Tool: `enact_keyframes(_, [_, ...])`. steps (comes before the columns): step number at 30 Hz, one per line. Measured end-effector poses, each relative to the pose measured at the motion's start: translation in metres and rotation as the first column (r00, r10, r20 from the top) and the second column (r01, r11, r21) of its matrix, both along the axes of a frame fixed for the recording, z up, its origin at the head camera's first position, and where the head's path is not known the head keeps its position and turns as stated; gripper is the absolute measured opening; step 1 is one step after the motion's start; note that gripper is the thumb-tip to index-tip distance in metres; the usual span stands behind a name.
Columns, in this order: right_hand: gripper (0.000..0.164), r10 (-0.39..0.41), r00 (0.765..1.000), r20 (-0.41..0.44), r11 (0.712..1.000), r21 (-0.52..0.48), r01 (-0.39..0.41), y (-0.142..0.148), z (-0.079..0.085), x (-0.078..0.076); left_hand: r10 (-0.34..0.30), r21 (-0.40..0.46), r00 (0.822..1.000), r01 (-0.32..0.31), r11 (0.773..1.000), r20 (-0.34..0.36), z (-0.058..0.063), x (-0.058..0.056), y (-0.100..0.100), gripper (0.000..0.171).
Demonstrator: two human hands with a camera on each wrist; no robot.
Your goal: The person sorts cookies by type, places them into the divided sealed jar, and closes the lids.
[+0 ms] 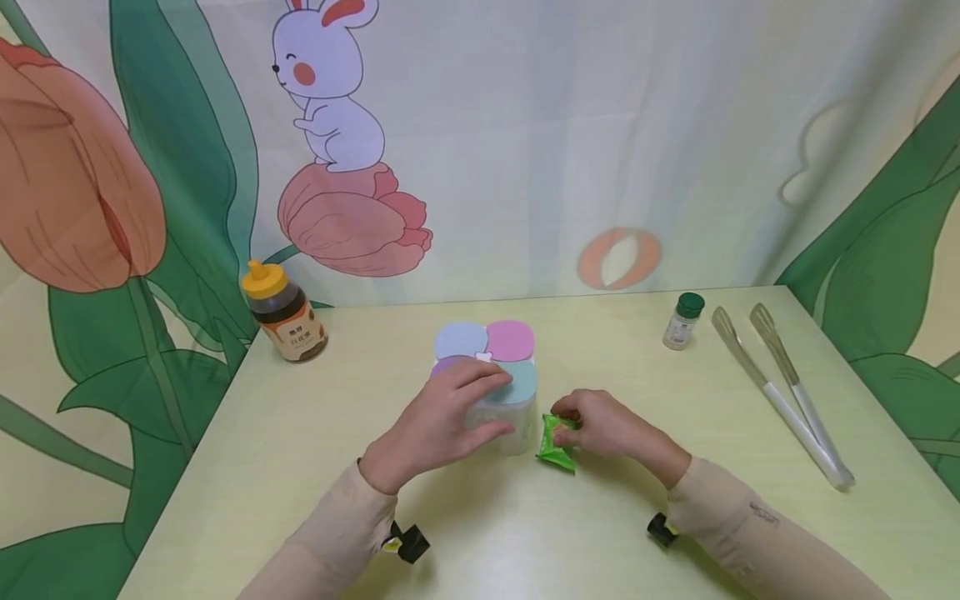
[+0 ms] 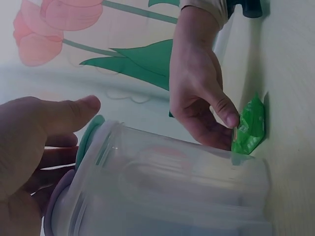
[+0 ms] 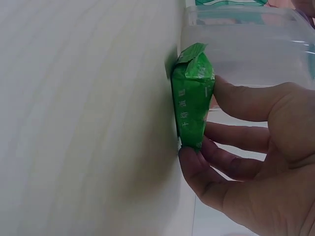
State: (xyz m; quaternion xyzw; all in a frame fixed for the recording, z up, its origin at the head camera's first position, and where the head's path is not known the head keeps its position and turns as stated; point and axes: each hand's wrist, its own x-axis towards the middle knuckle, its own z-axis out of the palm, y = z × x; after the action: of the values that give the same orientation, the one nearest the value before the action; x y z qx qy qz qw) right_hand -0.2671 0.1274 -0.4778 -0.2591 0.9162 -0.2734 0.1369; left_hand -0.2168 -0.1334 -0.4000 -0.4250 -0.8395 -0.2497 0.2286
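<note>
A clear plastic container [image 1: 514, 431] stands mid-table, topped with a blue lid [image 1: 460, 339], a pink lid [image 1: 512, 339], a teal lid [image 1: 522, 385] and a partly hidden purple lid [image 1: 444, 366]. Over the purple and teal lids lies my left hand [image 1: 448, 415], its fingers relaxed and its thumb extended toward the front. Just right of the container, my right hand [image 1: 611, 427] holds a small green snack packet [image 3: 192, 98] between its fingers. The packet is close against the tabletop, and white lettering shows on its side in the right wrist view.
At the back left stands a syrup bottle [image 1: 294, 332] with a yellow cap. A small green-capped shaker jar [image 1: 682, 323] is at the back right, beside long tongs [image 1: 795, 400] lying on the table [image 1: 285, 500]. A printed curtain [image 1: 510, 150] hangs behind the table.
</note>
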Motion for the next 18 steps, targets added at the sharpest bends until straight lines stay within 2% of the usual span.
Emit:
enact_keyframes(10, [0.042, -0.003, 0.999, 0.036, 1.0, 0.023, 0.002, -0.0014, -0.0002, -0.0031, 0.053, -0.063, 0.99, -0.062, 0.996, -0.131, 0.0011, -0.0033, 0.0049, 0.012])
enact_keyframes(18, [0.034, -0.007, 0.999, 0.045, 1.0, 0.018, 0.006, -0.0021, 0.0015, -0.0029, 0.017, -0.081, 0.954, -0.043, 0.996, -0.3, -0.0016, -0.0088, 0.0087, 0.006])
